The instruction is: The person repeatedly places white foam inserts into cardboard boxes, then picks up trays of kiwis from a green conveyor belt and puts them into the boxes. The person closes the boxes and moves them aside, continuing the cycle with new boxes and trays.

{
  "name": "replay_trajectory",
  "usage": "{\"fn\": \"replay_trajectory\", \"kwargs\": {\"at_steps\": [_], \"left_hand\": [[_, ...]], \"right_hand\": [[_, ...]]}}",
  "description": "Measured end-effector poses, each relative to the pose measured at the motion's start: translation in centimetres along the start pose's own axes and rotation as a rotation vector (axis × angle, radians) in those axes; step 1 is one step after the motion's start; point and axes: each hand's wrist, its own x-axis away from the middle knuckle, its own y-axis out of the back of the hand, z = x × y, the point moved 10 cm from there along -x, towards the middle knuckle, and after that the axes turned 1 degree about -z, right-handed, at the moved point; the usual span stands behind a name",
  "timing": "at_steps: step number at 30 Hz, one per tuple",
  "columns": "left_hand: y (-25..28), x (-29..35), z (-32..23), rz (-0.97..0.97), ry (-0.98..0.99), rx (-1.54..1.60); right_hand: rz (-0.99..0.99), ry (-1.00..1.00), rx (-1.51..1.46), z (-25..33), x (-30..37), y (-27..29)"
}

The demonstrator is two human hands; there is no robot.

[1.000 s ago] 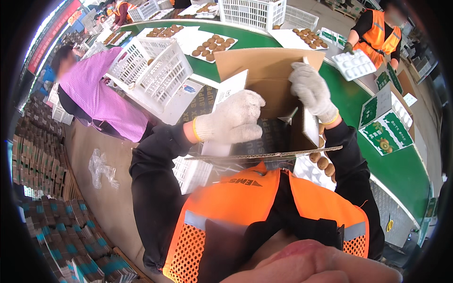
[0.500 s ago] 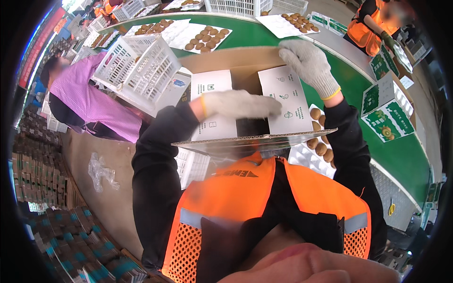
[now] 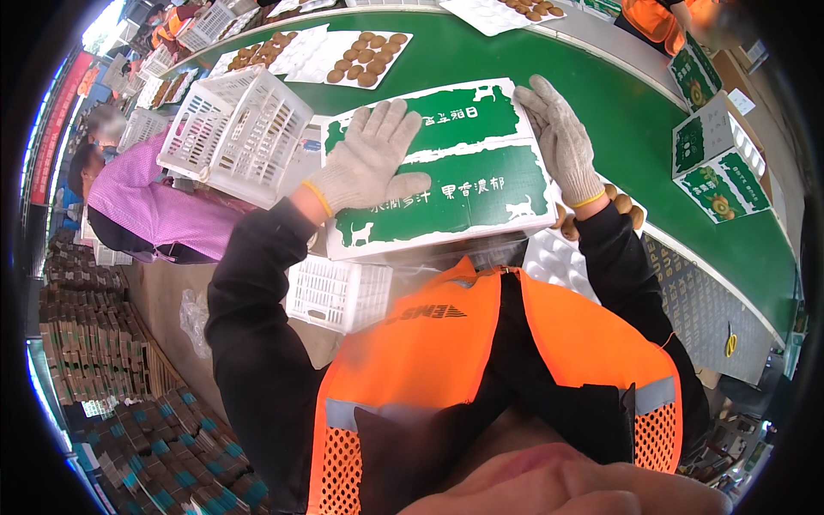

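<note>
A green and white cardboard box (image 3: 468, 199) lies in front of my chest, its two long flaps folded down over the top. My left hand (image 3: 371, 159), in a pale knitted glove, rests flat on the left part of the flaps with its fingers spread. Against the box's right edge is my right hand (image 3: 560, 142), gloved alike, fingers stretched out and holding nothing. Just right of the box, partly behind my right forearm, brown kiwifruit (image 3: 623, 203) sit in a white moulded tray (image 3: 556, 264). The inside of the box is hidden.
A white plastic crate (image 3: 236, 137) stands tilted at the left, and another crate (image 3: 339, 293) is lower down. Across the green conveyor belt (image 3: 627, 146) lie trays of kiwifruit (image 3: 367, 60). An open carton (image 3: 721, 163) stands at right. A person in a pink garment (image 3: 163, 202) works at left.
The box's long flaps have come down over the white inner flaps. My left hand has moved left onto the top, and my right hand has gone from the far flap to the right edge.
</note>
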Motion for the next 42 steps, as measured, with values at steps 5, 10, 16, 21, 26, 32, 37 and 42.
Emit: {"fn": "replay_trajectory", "kwargs": {"at_steps": [5,10,16,21,26,32,37,42], "left_hand": [[-0.4,0.7,1.4,-0.106,0.139,0.055],[-0.7,6.3,6.4,-0.212,0.233,0.155],[-5.1,17.1,13.0,-0.331,0.442,0.509],[-12.8,23.6,13.8,-0.703,0.816,1.735],[-19.5,18.9,10.3,-1.132,0.598,2.141],[-32.9,13.0,-0.4,-0.829,1.135,2.65],[-33.1,22.6,9.6,-0.856,1.296,1.856],[-8.6,9.8,19.1,-0.437,0.603,1.065]], "right_hand": [[-0.361,-0.361,0.484,-5.7,7.2,8.0],[0.558,-0.043,1.391,-15.5,10.6,5.2],[-0.294,-1.042,-0.48,-22.3,13.4,-1.6],[0.194,-0.533,0.24,-11.9,0.8,-11.2],[0.56,-0.451,0.684,-3.8,-5.5,-17.1],[1.057,-0.492,1.18,-7.8,-3.3,-20.3],[1.254,-0.334,1.355,-11.4,0.9,-22.0],[1.23,-0.275,1.373,-12.3,-0.1,-22.3]]}}
